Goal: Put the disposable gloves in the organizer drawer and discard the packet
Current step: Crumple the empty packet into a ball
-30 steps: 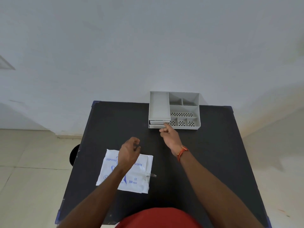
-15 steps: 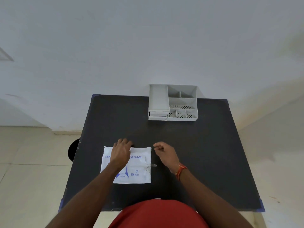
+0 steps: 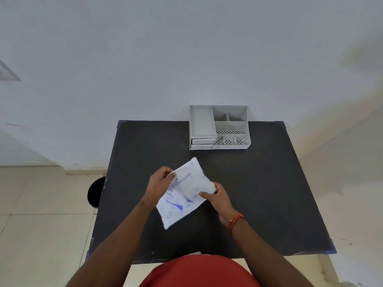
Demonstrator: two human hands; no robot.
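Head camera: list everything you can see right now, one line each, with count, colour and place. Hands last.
Glove packet: one, white with blue print, held tilted above the table's middle, between both hands.
Organizer: one, light grey, at the table's far edge against the wall, with open compartments on top and two drawers at its front left; whether they are fully shut I cannot tell.
Table: one, black top with blue corner caps.
Bin: one, black, round, on the floor by the table's left edge, partly hidden.
Wristband: one, orange, on the right wrist.
Left hand: gripping the packet's upper left edge.
Right hand: gripping the packet's right edge.
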